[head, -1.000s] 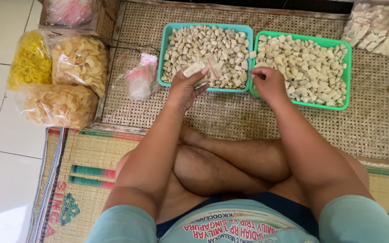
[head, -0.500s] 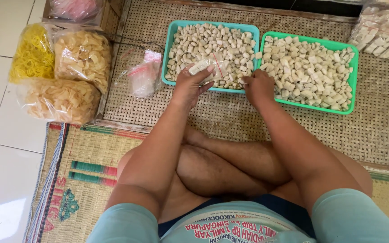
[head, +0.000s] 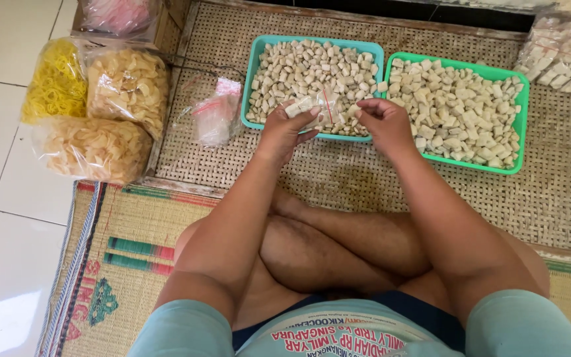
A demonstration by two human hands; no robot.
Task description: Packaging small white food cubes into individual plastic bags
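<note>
Hands are working over the teal tray (head: 254, 79) of pale cubes. The left hand (head: 284, 132) is pinching a small clear plastic bag (head: 315, 106) holding a few cubes, just above the tray's near rim. The right hand (head: 381, 122) is closing its fingers (head: 365, 109) on the bag's other edge.

- Teal tray (head: 254, 79), pale beige cubes (head: 312, 69)
- Green tray (head: 520, 125), same beige cubes
- Yellow crackers (head: 54, 82) in clear bag
- Cream chips (head: 127, 82)
- Tan woven mat (head: 365, 185)
- Striped mat (head: 127, 244), green and red bands
- White tiles (head: 1, 66)
</note>
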